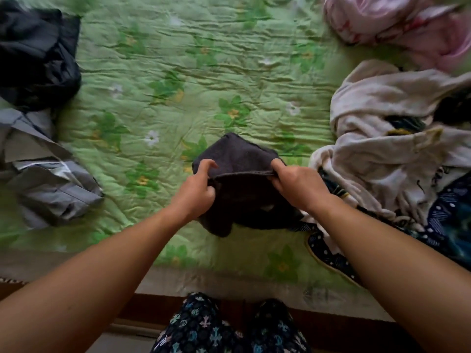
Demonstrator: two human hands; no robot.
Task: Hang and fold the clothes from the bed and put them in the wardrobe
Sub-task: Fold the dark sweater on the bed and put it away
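A small dark grey garment (239,159) is held up just above the green flowered bedspread (178,80), near the bed's front edge. My left hand (197,188) grips its left side, fingers curled into the cloth. My right hand (297,186) pinches the folded top edge at the right. The garment's lower part hangs down between my hands and touches the bed.
A black garment (35,54) lies at the far left, with a grey one (48,184) below it. At the right lies a cream garment (387,138) over dark blue patterned cloth (443,225). Pink cloth (407,26) is bunched at the top right.
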